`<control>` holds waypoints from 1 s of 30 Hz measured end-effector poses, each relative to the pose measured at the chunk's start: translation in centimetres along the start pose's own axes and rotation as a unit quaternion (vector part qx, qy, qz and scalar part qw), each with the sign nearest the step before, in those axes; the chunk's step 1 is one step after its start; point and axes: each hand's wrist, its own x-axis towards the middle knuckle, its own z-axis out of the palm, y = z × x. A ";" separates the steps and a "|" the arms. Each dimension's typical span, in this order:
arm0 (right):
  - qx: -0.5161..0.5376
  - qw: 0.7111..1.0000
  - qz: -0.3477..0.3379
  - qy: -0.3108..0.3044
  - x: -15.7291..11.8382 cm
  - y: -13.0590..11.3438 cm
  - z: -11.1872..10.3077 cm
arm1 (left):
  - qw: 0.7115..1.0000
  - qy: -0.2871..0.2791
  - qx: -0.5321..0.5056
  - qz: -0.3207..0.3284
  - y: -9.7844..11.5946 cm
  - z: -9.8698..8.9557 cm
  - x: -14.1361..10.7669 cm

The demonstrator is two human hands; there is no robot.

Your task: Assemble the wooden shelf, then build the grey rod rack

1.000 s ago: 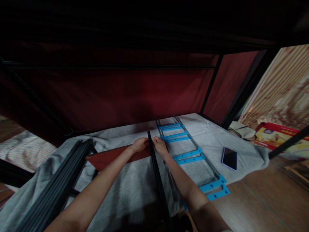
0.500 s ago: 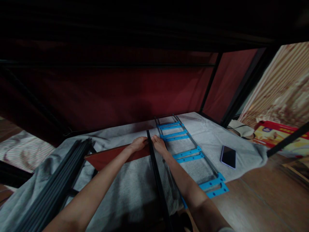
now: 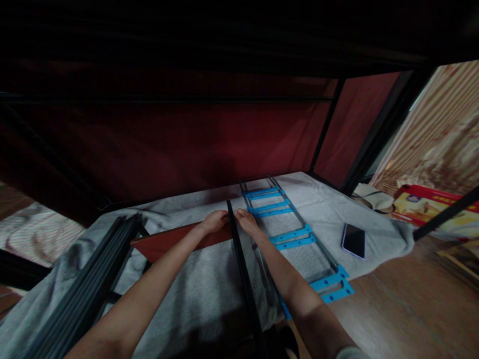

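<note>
A long black bar (image 3: 245,279) runs from near my body to its far end between my two hands. On its left side my left hand (image 3: 216,221) is closed, with fingertips against the bar, over a reddish-brown board (image 3: 157,243). From the right, my right hand (image 3: 246,221) pinches at the bar near the same end. Whatever small part the fingertips may hold is hidden. Blue brackets with holes (image 3: 294,237) lie across thin rods to the right of my right hand.
Dark bars (image 3: 84,289) lie bundled at the left on a grey cloth (image 3: 194,294). A phone (image 3: 354,241) rests on the cloth at right. Black frame posts (image 3: 327,127) and red panels (image 3: 187,149) surround the space. A red and yellow package (image 3: 430,204) sits far right.
Both hands stay at the bar's far end, with only a very slight shift of the right fingers. The view has tilted a little.
</note>
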 end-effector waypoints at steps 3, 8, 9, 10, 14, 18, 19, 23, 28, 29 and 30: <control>0.003 1.000 0.002 -0.007 0.1 0.0 -0.1 | 1.000 -0.003 0.003 0.002 -0.1 0.0 0.1; 0.007 1.000 0.005 -0.008 -0.2 -0.1 0.1 | 1.000 -0.005 0.008 0.009 -0.2 -0.1 0.1; 0.011 1.000 0.003 -0.010 -0.2 -0.1 0.1 | 1.000 -0.004 0.009 0.009 -0.3 0.0 0.1; 0.015 1.000 0.001 -0.013 -0.2 -0.1 0.1 | 1.000 -0.003 0.010 0.009 -0.3 0.0 0.1; 0.036 0.999 0.009 -0.026 0.5 0.1 0.2 | 1.000 -0.003 0.013 0.010 -0.2 0.1 0.1; 0.051 0.998 0.014 -0.040 0.9 0.3 0.2 | 1.000 -0.001 0.015 0.012 -0.1 0.0 0.1; 0.052 0.998 0.014 -0.040 0.8 0.3 0.1 | 1.000 0.000 0.014 0.013 -0.1 0.0 0.0; 0.041 0.999 0.010 -0.020 0.2 0.2 0.1 | 1.000 0.000 0.012 0.021 -0.1 -0.1 -0.1; 0.025 1.000 -0.001 -0.010 -0.2 -0.1 0.1 | 1.000 0.008 0.010 0.024 0.0 0.0 -0.1; 0.022 1.000 0.002 -0.012 -0.1 -0.2 0.1 | 1.000 0.009 0.009 0.024 0.0 0.0 -0.1; 0.020 1.000 0.008 -0.013 0.0 -0.2 0.1 | 1.000 0.009 0.008 0.024 0.0 0.0 -0.1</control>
